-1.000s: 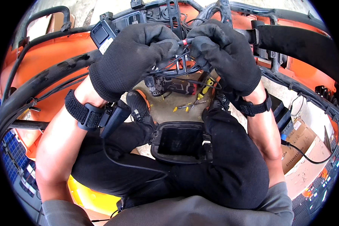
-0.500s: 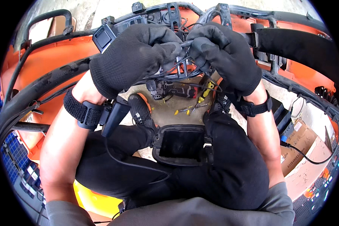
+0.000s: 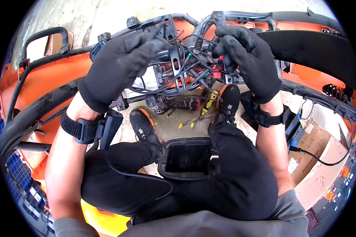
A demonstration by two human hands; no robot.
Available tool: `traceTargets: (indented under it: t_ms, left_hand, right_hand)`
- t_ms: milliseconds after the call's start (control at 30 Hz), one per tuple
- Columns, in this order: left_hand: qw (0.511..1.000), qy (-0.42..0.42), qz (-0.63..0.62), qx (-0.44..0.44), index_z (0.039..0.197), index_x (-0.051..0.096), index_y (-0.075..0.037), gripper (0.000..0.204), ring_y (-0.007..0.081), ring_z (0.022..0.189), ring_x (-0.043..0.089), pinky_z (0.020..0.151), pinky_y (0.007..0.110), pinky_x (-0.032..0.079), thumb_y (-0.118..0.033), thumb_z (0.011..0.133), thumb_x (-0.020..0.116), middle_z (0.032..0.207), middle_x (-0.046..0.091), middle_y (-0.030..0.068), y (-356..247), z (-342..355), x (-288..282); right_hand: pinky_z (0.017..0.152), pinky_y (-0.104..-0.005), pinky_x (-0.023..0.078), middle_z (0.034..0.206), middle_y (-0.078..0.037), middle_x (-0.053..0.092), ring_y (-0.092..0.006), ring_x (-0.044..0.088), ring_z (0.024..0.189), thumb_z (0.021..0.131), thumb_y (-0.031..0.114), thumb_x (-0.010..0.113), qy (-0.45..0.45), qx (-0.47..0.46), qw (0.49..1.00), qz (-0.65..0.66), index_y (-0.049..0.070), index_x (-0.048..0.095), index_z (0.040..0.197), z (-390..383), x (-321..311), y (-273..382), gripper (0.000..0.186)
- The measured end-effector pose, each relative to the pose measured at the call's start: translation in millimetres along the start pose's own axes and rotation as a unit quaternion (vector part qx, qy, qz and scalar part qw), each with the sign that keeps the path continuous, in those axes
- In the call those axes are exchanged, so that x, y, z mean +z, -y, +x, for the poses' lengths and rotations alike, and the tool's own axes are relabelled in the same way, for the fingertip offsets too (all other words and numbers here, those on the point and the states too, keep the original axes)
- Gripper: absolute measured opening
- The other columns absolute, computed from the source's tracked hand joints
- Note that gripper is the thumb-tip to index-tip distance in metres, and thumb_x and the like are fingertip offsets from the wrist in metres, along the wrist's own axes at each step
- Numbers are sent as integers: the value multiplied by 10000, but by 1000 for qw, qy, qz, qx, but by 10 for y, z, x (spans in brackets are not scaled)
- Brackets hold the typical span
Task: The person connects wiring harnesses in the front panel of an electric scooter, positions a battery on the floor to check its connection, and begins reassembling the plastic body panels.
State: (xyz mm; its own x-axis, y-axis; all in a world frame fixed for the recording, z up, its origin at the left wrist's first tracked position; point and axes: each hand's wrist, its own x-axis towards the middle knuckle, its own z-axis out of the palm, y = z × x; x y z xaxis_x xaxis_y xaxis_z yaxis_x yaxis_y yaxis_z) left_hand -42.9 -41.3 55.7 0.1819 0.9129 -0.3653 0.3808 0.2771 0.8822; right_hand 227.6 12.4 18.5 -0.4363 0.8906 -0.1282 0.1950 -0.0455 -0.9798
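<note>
Your gloved left hand [image 3: 120, 69] curls over the wires [image 3: 182, 73] and the grey module [image 3: 148, 81] at the frame [image 3: 174, 23] — fingers pressed down, though you can't tell what they pinch. Your right hand [image 3: 247, 59] closes around a wire bundle by the red connector [image 3: 216, 74]. Screwdrivers [image 3: 203, 114] lie on the floor between your shoes.

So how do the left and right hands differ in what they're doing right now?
The left hand lies spread, palm down, over the silver box and the wiring; the right hand is curled, its fingertips pinching at a red connector. The left hand sits lower and flatter, the right hand more upright. Both wear black gloves and black wrist straps.
</note>
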Motion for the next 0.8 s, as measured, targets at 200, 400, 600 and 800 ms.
traceTargets:
  t_ms: [200, 400, 600, 800]
  left_hand:
    - [985, -142, -97, 5, 1066, 691, 9, 283, 56, 655, 472, 612, 206, 395, -233, 1019, 552, 720, 557, -25, 165, 23, -110]
    - [977, -183, -107, 14, 1224, 563, 21, 273, 86, 729, 584, 703, 227, 487, -102, 980, 547, 843, 637, 41, 547, 156, -261]
    - [949, -223, 221, 6, 1362, 474, -2, 499, 192, 955, 631, 853, 318, 523, -31, 889, 632, 1098, 636, 134, 681, 149, -235]
    - [879, -257, 350, 199, 1271, 523, -73, 476, 355, 911, 677, 785, 420, 542, 4, 823, 666, 1096, 632, 233, 545, 165, -169]
  right_hand:
    - [603, -201, 440, 839, 2, 648, -35, 546, 692, 990, 183, 594, -33, 11, 988, -151, 30, 680, 1159, -51, -144, -70, 244]
    - [685, -254, 477, 842, -12, 654, -67, 564, 752, 952, 161, 643, 13, 21, 978, -206, 9, 671, 1113, -93, -130, -30, 222]
    - [675, -267, 477, 826, -19, 651, -76, 568, 745, 927, 125, 665, 114, 59, 957, -260, -7, 659, 1047, -137, -149, -77, 179]
    - [621, -232, 475, 782, -10, 634, -56, 572, 686, 949, 114, 638, 55, 13, 984, -171, 5, 648, 1033, -65, -110, -77, 138]
